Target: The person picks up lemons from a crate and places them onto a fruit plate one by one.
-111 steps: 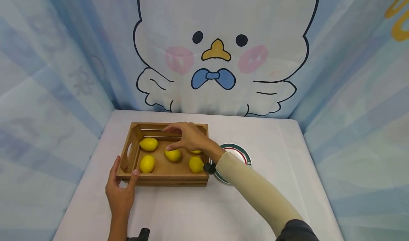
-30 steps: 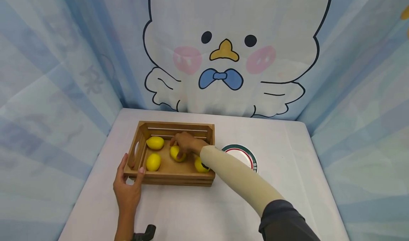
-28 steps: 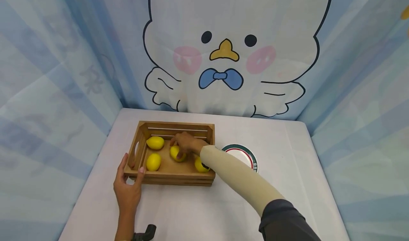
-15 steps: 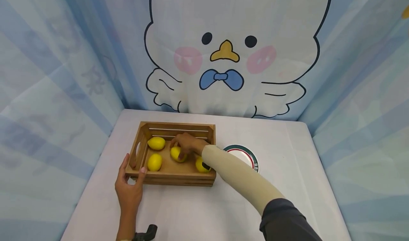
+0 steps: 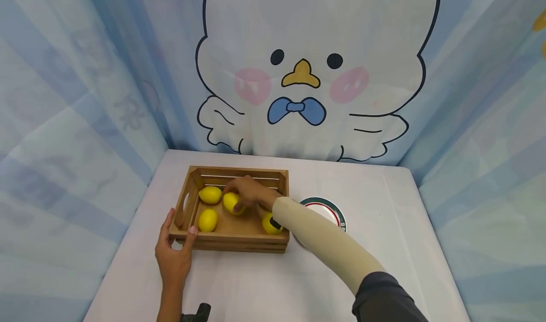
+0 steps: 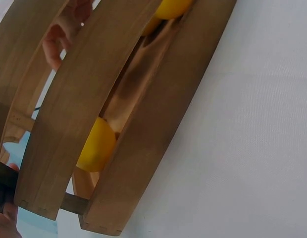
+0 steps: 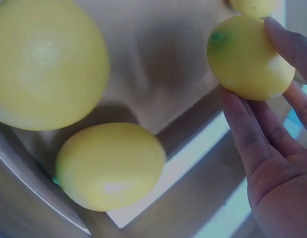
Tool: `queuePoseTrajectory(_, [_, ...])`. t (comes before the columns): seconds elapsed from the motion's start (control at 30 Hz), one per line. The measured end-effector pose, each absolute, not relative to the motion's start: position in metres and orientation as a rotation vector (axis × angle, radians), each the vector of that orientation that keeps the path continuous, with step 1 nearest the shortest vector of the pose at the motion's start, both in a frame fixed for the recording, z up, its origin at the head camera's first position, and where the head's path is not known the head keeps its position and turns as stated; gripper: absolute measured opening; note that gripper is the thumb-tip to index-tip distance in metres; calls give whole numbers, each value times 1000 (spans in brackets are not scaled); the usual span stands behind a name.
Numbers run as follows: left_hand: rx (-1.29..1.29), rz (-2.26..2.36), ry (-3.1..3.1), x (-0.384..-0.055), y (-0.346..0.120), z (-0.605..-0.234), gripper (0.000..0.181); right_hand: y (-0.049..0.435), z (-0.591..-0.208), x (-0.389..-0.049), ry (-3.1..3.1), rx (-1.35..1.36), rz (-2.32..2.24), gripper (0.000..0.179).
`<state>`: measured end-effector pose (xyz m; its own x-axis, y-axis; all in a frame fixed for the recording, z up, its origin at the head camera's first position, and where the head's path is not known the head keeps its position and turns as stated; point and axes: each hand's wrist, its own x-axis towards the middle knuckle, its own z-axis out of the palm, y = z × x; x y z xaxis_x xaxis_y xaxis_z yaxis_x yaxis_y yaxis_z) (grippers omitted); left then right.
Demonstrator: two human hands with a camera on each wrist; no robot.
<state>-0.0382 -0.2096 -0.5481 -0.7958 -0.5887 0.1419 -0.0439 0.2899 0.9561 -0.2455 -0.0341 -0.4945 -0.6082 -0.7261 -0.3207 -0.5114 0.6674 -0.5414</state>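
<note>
A wooden slatted crate (image 5: pixel 239 242) holds several yellow lemons. My left hand (image 5: pixel 174 255) grips its front left corner, thumb on the front rim and fingers along the left end. Inside the crate, my right hand (image 5: pixel 251 191) pinches the middle lemon (image 5: pixel 232 202) between thumb and fingers, close over the crate floor. The right wrist view shows this lemon (image 7: pixel 250 59) with its green tip facing the camera. Two lemons, one behind (image 5: pixel 210 195) and one in front (image 5: pixel 208 220), lie at the left side. Another lemon (image 5: pixel 269 223) sits front right, partly covered by the wrist strap.
Right of the crate, a white plate (image 5: pixel 332 208) with a green and red rim lies partly under the right sleeve (image 5: pixel 324 236). The white-covered table (image 5: pixel 375 208) is enclosed by printed curtains at the back and sides. Another lemon (image 7: pixel 111 166) sits beside the crate's slatted wall.
The right hand has come down from above the middle lemon and taken hold of it. In the last half second, hand and lemon have shifted slightly left. The left hand stays on the crate.
</note>
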Motion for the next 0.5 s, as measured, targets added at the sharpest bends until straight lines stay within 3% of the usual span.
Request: queuePoseTrajectory(0.5, [542,-1527,-2078,-38,-210,-548,76,-31,-464,-244,2368,-1094,-725,64])
